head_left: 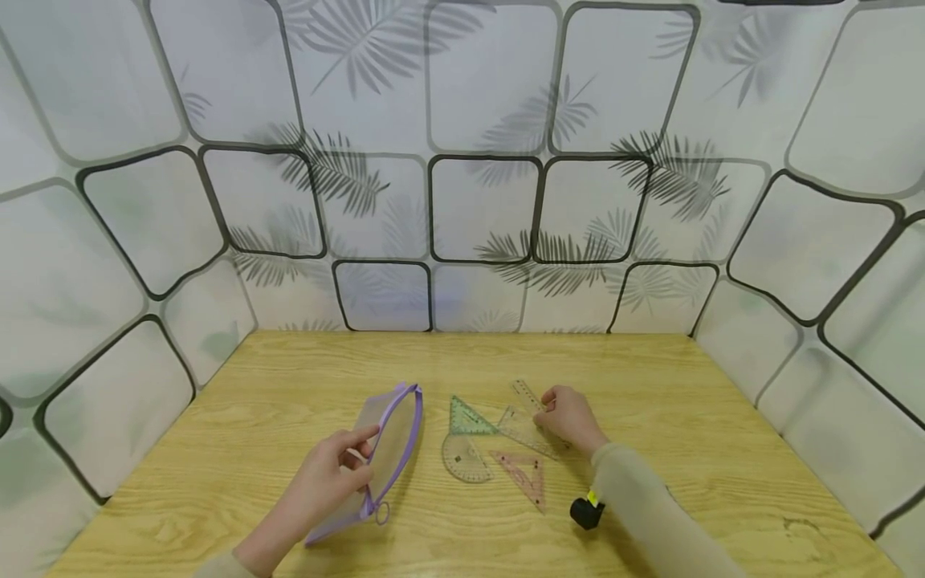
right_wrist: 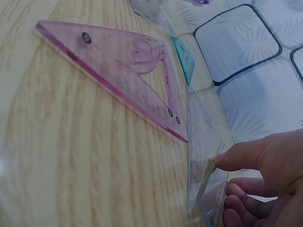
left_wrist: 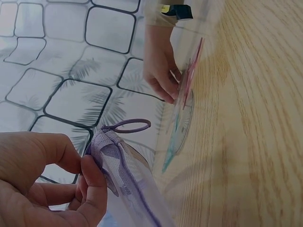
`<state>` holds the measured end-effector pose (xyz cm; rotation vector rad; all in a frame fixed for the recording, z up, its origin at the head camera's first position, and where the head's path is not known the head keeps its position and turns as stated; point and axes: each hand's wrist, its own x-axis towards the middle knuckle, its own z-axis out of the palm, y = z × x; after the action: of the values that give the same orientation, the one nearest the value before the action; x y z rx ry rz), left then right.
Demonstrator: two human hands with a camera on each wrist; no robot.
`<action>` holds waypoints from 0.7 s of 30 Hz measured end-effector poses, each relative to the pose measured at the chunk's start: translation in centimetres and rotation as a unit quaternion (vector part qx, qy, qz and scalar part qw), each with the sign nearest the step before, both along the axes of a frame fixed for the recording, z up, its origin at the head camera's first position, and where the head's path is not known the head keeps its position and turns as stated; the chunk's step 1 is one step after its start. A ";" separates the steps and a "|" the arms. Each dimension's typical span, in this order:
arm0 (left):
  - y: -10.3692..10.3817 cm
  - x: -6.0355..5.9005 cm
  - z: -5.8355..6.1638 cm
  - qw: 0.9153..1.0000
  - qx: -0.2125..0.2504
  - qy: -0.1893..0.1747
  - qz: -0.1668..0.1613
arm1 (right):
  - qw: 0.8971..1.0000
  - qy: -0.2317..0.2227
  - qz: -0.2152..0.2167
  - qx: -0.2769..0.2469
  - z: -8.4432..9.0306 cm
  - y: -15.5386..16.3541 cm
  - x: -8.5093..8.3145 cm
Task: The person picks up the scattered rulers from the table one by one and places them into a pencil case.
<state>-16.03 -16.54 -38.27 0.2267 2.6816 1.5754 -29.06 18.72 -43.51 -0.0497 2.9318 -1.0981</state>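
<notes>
In the head view, my left hand point(head_left: 336, 470) holds a purple-edged zip pouch point(head_left: 396, 437) by the side of its mouth, which gapes to the right. Thumb and fingers pinch the mesh edge close to the zip's purple ring point(left_wrist: 132, 125) in the left wrist view. My right hand point(head_left: 571, 417) pinches a clear ruler point(head_left: 527, 393), its far end sticking out past the fingers. Under it lies a clear set square point(head_left: 531, 441). To the left are a green set square point(head_left: 468, 421) and a clear protractor point(head_left: 466, 470). A pink set square point(right_wrist: 94, 52) lies nearer me.
The wooden table point(head_left: 621, 369) reaches back to a wall point(head_left: 477, 209) with a leaf and rounded-square pattern, and walls stand at both sides. A small black device point(head_left: 587, 514) with a yellow patch sits at my right sleeve point(head_left: 643, 498).
</notes>
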 end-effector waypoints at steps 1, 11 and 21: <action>0.0 0.0 0.0 1.000 -0.001 0.000 0.001 | 1.000 0.000 -0.001 0.000 0.0 0.0 0.0; 0.0 0.0 0.0 1.000 -0.001 -0.002 0.001 | 1.000 -0.015 -0.003 -0.016 0.4 -0.2 -0.1; 0.0 0.0 0.0 1.000 0.003 -0.004 -0.004 | 1.000 -0.020 0.017 -0.015 0.6 0.2 -0.2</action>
<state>-16.06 -16.59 -38.26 0.2302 2.6669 1.5779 -29.26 18.94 -42.88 -0.0767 2.8690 -1.1252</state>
